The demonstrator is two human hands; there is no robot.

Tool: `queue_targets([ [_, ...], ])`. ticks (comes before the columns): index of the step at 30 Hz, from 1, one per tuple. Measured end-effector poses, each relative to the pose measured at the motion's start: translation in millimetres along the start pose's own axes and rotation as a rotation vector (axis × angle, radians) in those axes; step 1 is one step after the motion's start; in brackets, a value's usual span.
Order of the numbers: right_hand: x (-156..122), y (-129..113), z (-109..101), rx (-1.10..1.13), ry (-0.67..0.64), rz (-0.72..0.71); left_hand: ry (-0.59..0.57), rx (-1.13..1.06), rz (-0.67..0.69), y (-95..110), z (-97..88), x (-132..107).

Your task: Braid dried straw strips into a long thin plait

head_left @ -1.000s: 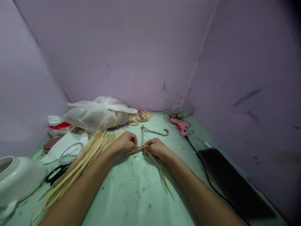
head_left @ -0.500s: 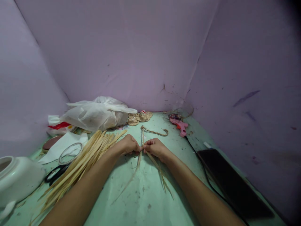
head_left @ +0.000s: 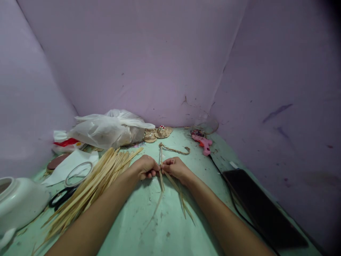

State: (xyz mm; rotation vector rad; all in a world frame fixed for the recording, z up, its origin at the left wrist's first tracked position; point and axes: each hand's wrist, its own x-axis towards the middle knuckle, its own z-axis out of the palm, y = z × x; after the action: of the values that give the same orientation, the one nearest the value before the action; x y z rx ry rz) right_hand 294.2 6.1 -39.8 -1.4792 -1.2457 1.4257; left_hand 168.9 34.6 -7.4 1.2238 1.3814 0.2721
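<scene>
A thin braid of dried straw-like fibre (head_left: 176,150) runs away from my hands, bends sharply and curls to the right on the green table. My left hand (head_left: 148,167) pinches the braid's near end from the left. From the other side my right hand (head_left: 174,168) grips the same end, fingertips almost touching the left ones. Loose strands (head_left: 174,185) fan out below the fingers towards me, some under each hand. Beside my left forearm lies a thick bundle of pale dried strips (head_left: 90,185). The exact crossing of the strands is hidden by my fingers.
At the left are a white ceramic pot (head_left: 21,202), black-handled scissors (head_left: 61,197), a tape ring (head_left: 79,174) and a plastic bag (head_left: 109,129). Small woven hats (head_left: 163,132) sit at the back. A pink glue gun (head_left: 204,143) and a dark flat tablet-like slab (head_left: 263,208) lie right.
The loose strands under my left hand have swung to the right. My left fingers have shifted slightly and curled differently; my right hand stays almost in place.
</scene>
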Motion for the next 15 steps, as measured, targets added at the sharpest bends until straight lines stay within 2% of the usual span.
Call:
queue_targets([
  [8,2,1,-1,0.066,-0.038,-0.019,-0.003,-0.111,0.010,-7,1.0,4],
  [10,2,2,-1,0.076,-0.034,-0.019,0.049,-0.045,0.048,-8,3.5,2],
  [13,1,0,-2,0.080,-0.017,-0.009,0.186,0.115,0.130,-8,9.3,-2],
  [15,0,-1,-2,0.083,-0.020,-0.003,0.224,0.168,0.178,-8,12.2,-3],
])
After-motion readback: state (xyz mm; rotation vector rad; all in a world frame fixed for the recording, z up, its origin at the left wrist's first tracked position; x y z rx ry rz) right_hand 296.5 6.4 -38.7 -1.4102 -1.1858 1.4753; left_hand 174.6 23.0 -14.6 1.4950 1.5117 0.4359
